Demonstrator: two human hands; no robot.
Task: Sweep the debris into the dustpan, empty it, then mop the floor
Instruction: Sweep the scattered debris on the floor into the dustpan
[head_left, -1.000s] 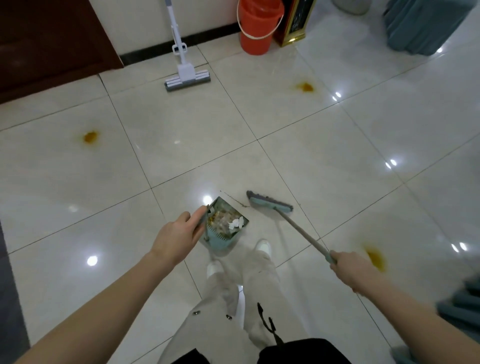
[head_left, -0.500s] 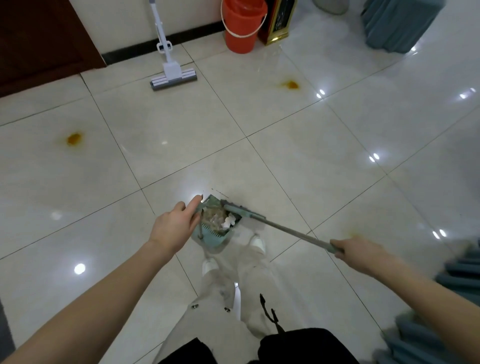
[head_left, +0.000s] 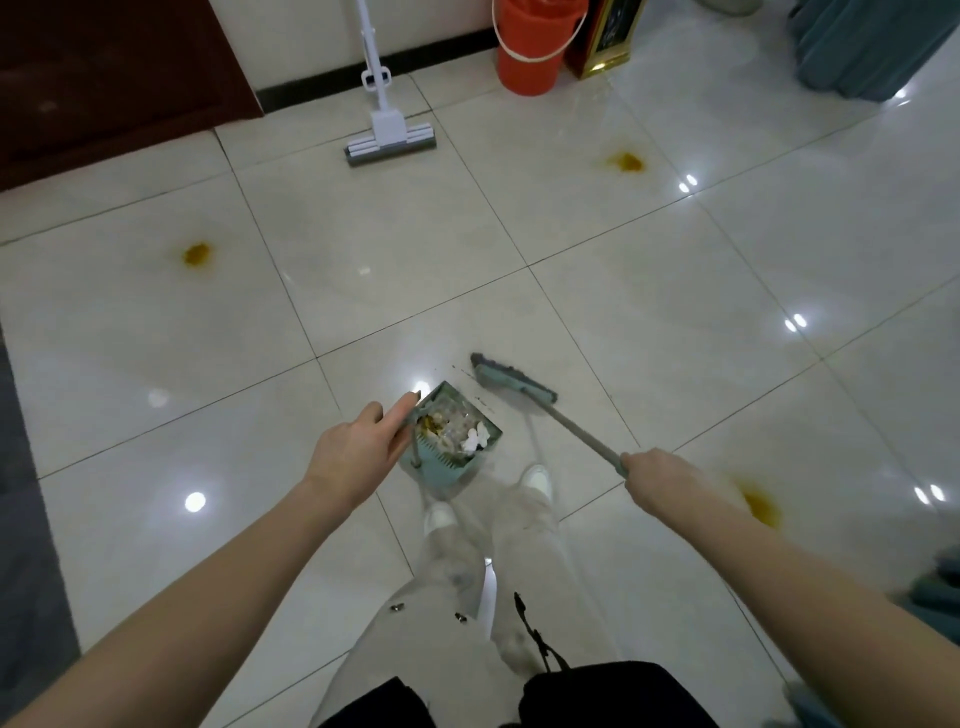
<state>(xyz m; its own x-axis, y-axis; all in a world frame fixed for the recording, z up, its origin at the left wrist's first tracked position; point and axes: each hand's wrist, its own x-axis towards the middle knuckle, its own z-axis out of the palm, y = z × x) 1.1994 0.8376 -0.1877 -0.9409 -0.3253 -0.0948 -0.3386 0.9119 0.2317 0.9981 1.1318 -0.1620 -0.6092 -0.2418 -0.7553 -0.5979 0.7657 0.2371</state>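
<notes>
A teal dustpan (head_left: 441, 460) stands on the tiled floor just ahead of my feet, holding white and yellowish scraps (head_left: 457, 428). My left hand (head_left: 358, 449) grips its upright handle. My right hand (head_left: 657, 480) grips the grey handle of a broom whose teal head (head_left: 511, 383) rests on the floor just right of the pan's mouth. A thin line of dark specks (head_left: 465, 373) lies on the floor between the broom head and the pan. A white sponge mop (head_left: 389, 135) leans against the far wall.
An orange bucket (head_left: 532, 52) stands by the wall next to a dark gold-trimmed box (head_left: 605, 41). Yellow stains mark the floor at the left (head_left: 196, 254), far right (head_left: 626, 162) and near right (head_left: 761, 506). A teal fabric item (head_left: 862, 47) fills the top right corner.
The broom head swept into the dustpan's mouth half a second ago and has now drawn back out to the right. My left hand has kept its hold on the pan.
</notes>
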